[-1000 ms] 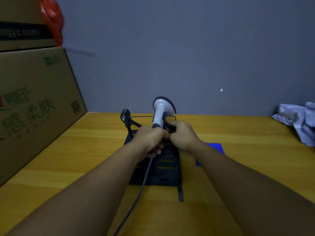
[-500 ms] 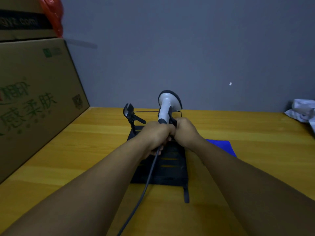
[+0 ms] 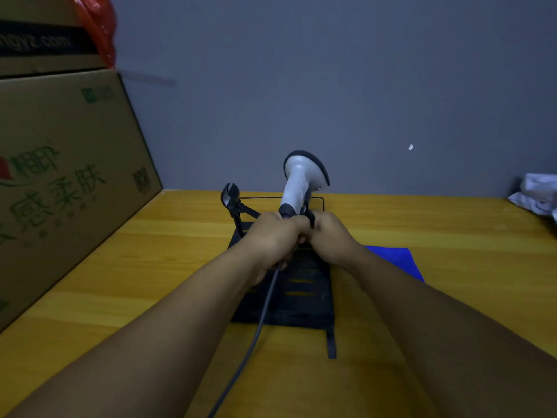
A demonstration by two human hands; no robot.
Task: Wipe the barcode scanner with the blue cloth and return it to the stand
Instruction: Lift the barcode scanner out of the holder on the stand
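Note:
The white barcode scanner (image 3: pixel 302 176) with a dark rim stands upright above the black stand (image 3: pixel 304 297) in the middle of the wooden table. My left hand (image 3: pixel 272 236) is wrapped around its dark handle, and the grey cable (image 3: pixel 256 330) trails from below that hand toward me. My right hand (image 3: pixel 330 236) is closed against the stand's clip right beside the handle; what its fingers pinch is hidden. The blue cloth (image 3: pixel 398 262) lies flat on the table to the right of the stand, partly behind my right forearm.
A large cardboard box (image 3: pixel 60 182) fills the left side, with a red bag (image 3: pixel 96 25) on top. A black clamp arm (image 3: pixel 230 197) sticks up at the stand's back left. Crumpled white paper (image 3: pixel 539 194) lies at the far right. A grey wall closes the back.
Both hands have stayed together at the scanner's handle over the stand. The view has shifted slightly, so the scene sits a bit further right and lower in the picture.

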